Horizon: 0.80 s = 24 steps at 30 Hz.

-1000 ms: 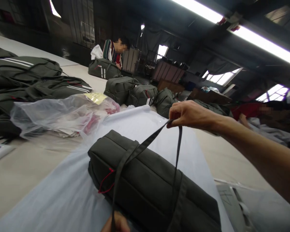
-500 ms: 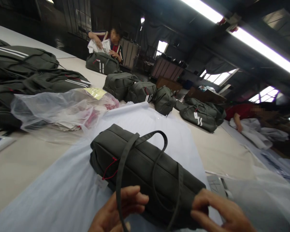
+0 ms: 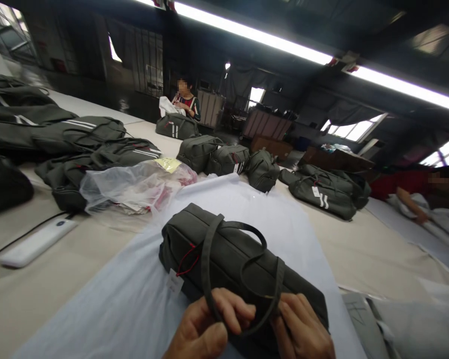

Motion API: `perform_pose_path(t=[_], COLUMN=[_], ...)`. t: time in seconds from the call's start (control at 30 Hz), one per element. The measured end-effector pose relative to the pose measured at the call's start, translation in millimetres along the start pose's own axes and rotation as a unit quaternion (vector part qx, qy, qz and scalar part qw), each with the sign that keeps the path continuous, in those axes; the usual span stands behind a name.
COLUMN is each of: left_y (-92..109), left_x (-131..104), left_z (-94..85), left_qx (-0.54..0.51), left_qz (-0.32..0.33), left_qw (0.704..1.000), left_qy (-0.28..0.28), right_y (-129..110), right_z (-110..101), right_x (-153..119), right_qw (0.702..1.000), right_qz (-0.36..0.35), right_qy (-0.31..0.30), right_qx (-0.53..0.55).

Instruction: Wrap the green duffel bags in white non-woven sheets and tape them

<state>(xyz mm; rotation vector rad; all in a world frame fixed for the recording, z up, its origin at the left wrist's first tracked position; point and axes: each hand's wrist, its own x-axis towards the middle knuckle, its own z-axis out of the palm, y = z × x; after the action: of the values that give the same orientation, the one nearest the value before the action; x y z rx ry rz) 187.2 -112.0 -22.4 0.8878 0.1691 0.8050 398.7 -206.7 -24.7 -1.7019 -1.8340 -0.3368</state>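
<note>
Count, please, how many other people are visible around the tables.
2: a person in a striped top behind a far bag, left of centre, and a person in red at the right edge. Others may be hidden in the dark background.

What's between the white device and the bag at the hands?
Head view: bare beige tabletop beside the device, then pale blue cloth up to the bag.

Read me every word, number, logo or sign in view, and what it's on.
Gray packet: perhaps "Z" and "H", uncertain.
White tag on near bag: too small.
Yellow label: marks too blurred.
White device: round mark, unreadable.
Far bag's tag: too small.
</note>
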Motion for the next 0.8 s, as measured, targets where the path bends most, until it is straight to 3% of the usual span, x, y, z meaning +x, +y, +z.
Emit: perform_pose_path(t=[0.17,0.3,0.4,0.53,0.67,0.8], left_y=[-6.6,-8.0,-9.1,-18.7,-41.3,-65.8], left_x=[1.0,2.2,4.3,5.1,-0.6,-9.4], left_z=[5.2,7.2,6.5,-3.1,-22.6,-39.0], left_qx=[-0.029,-0.032,-0.044,-0.075,-0.070,-0.045], left_qz=[-0.008,-0.027,-0.043,-0.081,-0.137,-0.175], left_qw=[0.999,0.997,0.993,0.979,0.951,0.942], left_qy=[0.033,0.070,0.097,0.170,0.270,0.284], right_y=[1.4,4.6,7.1,13.8,30.8,46.2], right_z=[5.6,9.7,7.5,1.4,-2.6,-6.3], right_x=[5.9,14.2,23.1,40.3,51.7,53.4], right_qw=[0.977,0.900,0.847,0.816,0.776,0.744], right_qz=[0.203,0.402,0.484,0.501,0.500,0.446], right_qy=[-0.009,-0.006,-0.044,-0.174,-0.277,-0.365], right_qx=[0.068,0.168,0.215,0.230,0.266,0.339])
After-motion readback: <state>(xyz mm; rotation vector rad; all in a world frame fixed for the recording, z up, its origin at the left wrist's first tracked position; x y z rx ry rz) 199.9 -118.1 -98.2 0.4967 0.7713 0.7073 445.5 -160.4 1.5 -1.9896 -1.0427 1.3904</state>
